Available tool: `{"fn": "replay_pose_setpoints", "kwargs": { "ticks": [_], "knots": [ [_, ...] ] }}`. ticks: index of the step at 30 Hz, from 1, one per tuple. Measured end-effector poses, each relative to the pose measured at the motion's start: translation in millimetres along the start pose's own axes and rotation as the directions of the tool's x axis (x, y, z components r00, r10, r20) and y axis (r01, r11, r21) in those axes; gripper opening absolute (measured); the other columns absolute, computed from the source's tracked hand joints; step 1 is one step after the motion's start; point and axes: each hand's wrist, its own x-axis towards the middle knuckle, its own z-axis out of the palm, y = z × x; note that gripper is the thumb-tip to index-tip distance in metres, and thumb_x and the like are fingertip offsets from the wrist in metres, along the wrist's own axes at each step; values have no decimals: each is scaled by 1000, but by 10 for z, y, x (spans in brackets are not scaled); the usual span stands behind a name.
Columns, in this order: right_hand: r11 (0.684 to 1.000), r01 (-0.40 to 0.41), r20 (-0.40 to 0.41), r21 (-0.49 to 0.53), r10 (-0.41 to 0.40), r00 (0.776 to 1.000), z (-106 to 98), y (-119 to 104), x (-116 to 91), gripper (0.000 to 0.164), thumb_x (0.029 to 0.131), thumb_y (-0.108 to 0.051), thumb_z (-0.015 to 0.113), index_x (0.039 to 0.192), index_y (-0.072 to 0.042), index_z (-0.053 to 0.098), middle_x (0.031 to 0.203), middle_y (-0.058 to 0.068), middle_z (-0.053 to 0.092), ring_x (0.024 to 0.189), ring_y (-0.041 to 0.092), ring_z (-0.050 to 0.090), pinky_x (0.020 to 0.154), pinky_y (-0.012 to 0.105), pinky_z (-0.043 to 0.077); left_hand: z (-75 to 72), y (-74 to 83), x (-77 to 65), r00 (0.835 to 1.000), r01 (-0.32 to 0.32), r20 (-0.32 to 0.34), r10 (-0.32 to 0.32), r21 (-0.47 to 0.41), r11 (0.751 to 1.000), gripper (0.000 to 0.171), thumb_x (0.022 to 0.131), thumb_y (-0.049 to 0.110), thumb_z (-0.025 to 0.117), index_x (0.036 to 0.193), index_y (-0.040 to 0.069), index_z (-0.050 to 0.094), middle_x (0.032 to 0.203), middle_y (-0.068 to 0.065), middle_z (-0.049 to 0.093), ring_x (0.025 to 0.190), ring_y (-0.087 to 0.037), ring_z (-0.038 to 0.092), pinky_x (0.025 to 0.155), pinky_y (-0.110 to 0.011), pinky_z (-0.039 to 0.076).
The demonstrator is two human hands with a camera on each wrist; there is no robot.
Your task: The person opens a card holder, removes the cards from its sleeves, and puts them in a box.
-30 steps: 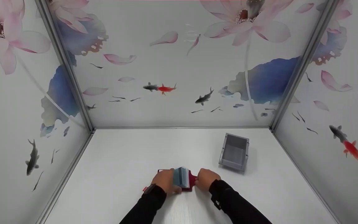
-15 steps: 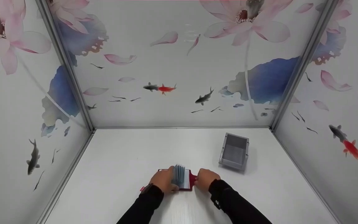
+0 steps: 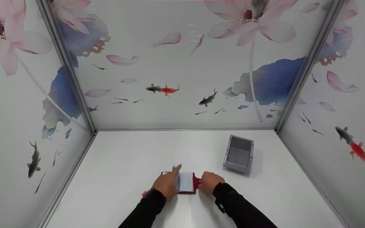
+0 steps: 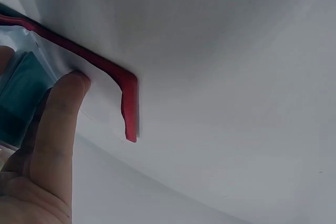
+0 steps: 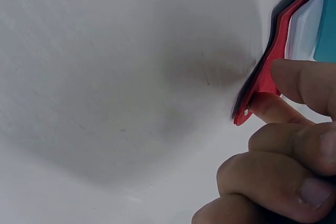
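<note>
A red-covered card holder [image 3: 195, 186] lies open on the white table [image 3: 131, 158]; the left hand [image 3: 165, 184] pinches its teal-and-clear plastic sleeves [image 4: 27, 90], apparently to hold them aside; the right hand [image 3: 211, 182] pinches its red, snap-studded tab [image 5: 264, 81], presumably for steadiness.

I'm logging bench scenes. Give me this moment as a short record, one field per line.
Item: red folding card holder, open on the white tabletop
Contents: clear plastic pockets, some showing teal inserts
Left-hand grip: holds the pockets, one finger extended
Right-hand grip: pinches the red end flap near its metal snap
Container: grey rectangular plastic bin, farther back on the right
Backdrop: white panels printed with pink flowers and fish
</note>
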Motion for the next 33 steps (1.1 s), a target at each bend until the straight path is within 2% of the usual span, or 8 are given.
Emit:
{"fn": "replay_pose_setpoints", "kwargs": {
  "ticks": [4, 8, 13, 17, 21, 25, 29, 33],
  "knots": [
    [1000, 17, -8, 11, -17, 1000, 7, 1, -7, 43, 99, -18, 81, 65, -18, 55, 64, -5, 55, 62, 15, 43, 61, 35, 40, -26, -41, -30, 1000, -15, -14, 14, -30, 999, 72, 88, 2, 93, 154, 3, 65, 134, -21, 80, 120, -40, 78, 105, -53, 63],
    [999, 34, -10, 14, -34, 999, 14, 9, -11, 44, 100, -18, 81, 64, -19, 56, 63, -5, 55, 61, 15, 44, 60, 34, 40, -18, -68, -59, 999, -10, -51, 9, -11, 1000, 60, 87, 5, 96, 142, -3, 72, 125, -21, 79, 111, -38, 79, 98, -51, 65],
    [999, 32, -4, 5, -32, 999, -8, -13, -22, 39, 100, -18, 81, 67, -17, 60, 65, -4, 58, 62, 16, 46, 61, 35, 41, 15, -90, -90, 994, 14, -106, -5, 83, 996, 49, 83, 14, 101, 126, 0, 79, 110, -16, 75, 96, -30, 75, 83, -45, 65],
    [1000, 25, -5, 0, -25, 1000, -20, -34, -33, 39, 100, -17, 80, 67, -16, 60, 65, -3, 56, 62, 16, 45, 62, 35, 40, 16, -155, -110, 991, 37, -134, -17, 149, 988, 40, 83, 22, 100, 114, 6, 81, 104, -14, 72, 93, -28, 67, 76, -46, 61],
    [1000, 29, -18, -12, -29, 999, -1, -42, -43, 37, 101, -17, 80, 69, -13, 63, 65, -2, 57, 62, 17, 45, 61, 36, 41, 34, -226, -103, 992, 79, -116, -58, 192, 978, 43, 85, 32, 98, 118, 9, 83, 108, -16, 77, 96, -31, 68, 77, -49, 61],
    [999, 22, -16, -48, -23, 1000, 33, -41, -24, 28, 101, -19, 81, 78, -8, 71, 70, 1, 64, 65, 18, 49, 64, 39, 47, 39, -260, -81, 993, 109, -74, -94, 224, 968, 48, 88, 39, 97, 124, 9, 85, 112, -17, 80, 100, -34, 73, 82, -51, 64],
    [995, 17, -28, -94, -20, 999, 57, -9, -7, 24, 102, -22, 81, 86, -6, 73, 75, 3, 69, 67, 18, 53, 67, 42, 53, 46, -264, -56, 995, 99, -48, -90, 254, 962, 48, 89, 42, 97, 121, 9, 86, 112, -15, 81, 101, -33, 74, 84, -50, 64],
    [995, 18, -42, -101, -23, 999, 26, 31, -51, 24, 101, -21, 82, 84, -7, 72, 74, 3, 70, 66, 18, 52, 65, 41, 52, 28, -216, -50, 997, 73, -19, -71, 276, 958, 45, 91, 46, 95, 115, 8, 87, 105, -13, 81, 95, -31, 73, 82, -49, 63]
  ]
}}
